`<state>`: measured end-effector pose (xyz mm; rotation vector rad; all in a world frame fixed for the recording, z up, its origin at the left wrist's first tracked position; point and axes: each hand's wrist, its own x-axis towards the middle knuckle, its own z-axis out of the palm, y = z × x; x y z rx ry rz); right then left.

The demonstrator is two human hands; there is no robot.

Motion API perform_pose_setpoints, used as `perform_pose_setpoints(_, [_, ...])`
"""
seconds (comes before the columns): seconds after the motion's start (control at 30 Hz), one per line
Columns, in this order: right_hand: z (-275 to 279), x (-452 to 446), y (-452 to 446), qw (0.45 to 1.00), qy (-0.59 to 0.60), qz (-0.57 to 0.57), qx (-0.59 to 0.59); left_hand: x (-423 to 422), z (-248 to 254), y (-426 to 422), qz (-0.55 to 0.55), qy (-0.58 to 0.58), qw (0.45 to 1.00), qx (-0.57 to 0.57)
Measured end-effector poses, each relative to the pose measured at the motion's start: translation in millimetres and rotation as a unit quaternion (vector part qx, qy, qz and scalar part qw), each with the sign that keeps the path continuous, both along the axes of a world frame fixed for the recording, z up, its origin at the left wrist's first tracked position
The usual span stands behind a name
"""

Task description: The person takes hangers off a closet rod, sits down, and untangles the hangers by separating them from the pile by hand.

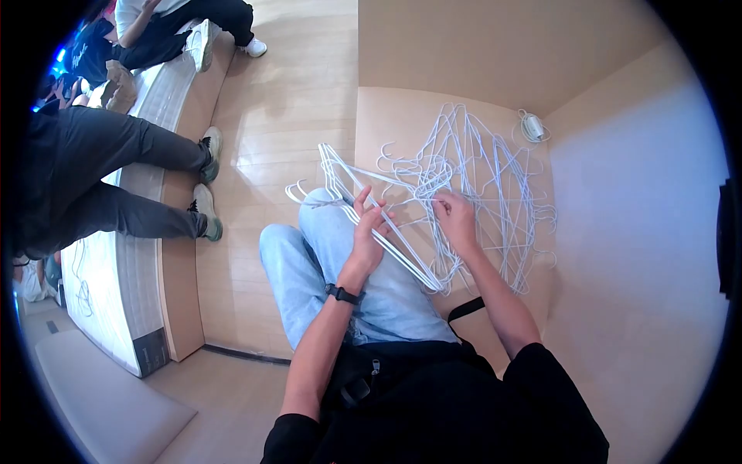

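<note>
Crossing the thigh (386,305), apparently for support: separate hangers (409,265); left hand (368,237) touching, grip unclear. Right hand (457,219) is pinching tangled hangers (433,179).

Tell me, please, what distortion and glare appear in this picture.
Head view: wide-angle curvature with black corners; head view: whitish glare on the light-brown plank floor, bluish light on the smooth pale right-side panel; head view: tangled thin white wire hangers visually merge.

We have lots of thin white hangers (483,193) lying all mixed up in a flat pile on the tan counter (377,116). A few more hangers (399,255) slant over our blue jeans (398,305).
</note>
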<state>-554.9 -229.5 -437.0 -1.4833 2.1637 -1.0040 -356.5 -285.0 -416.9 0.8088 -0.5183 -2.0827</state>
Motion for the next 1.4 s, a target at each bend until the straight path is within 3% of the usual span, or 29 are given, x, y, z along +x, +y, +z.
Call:
perform_pose_setpoints(0.13, [-4.4, -5.4, -15.5, 0.998, 0.0, -0.018, -0.059, -0.6, 0.7, 0.0, 0.0, -0.001, 1.0, 0.004])
perform_pose_setpoints(0.27, [11.3, -5.6, -26.7, 0.999, -0.005, -0.032, -0.021, -0.5, 0.1, -0.6, -0.002, -0.01, 1.0, 0.001])
perform_pose_setpoints(0.33, [14.3, -7.3, -32.8, 0.996, 0.071, -0.045, 0.024, -0.7, -0.6, -0.1, -0.001, -0.006, 1.0, 0.002])
perform_pose_setpoints(0.47, [13.7, -13.8, -44.2, 0.993, 0.106, -0.043, 0.028, -0.1, 0.6, -0.1, -0.001, -0.002, 1.0, 0.008])
perform_pose_setpoints(0.63, [3.0, -23.3, -54.9, 0.978, 0.195, 0.04, -0.061, -0.7, 1.6, 0.2, -0.005, -0.011, 1.0, 0.004])
perform_pose_setpoints(0.83, [-1.2, -29.2, -77.8, 0.979, 0.158, 0.13, -0.023, -0.4, 0.3, -0.3, -0.007, -0.014, 1.0, 0.0])
perform_pose_setpoints(1.03, [3.4, -28.2, -86.7, 0.984, 0.155, 0.078, -0.033, 0.2, -0.4, -1.4, -0.007, -0.016, 1.0, 0.003])
perform_pose_setpoints(1.4, [11.7, -37.8, -65.6, 0.979, 0.155, 0.13, -0.031, 0.3, -1.3, -1.8, -0.021, -0.013, 1.0, 0.003])
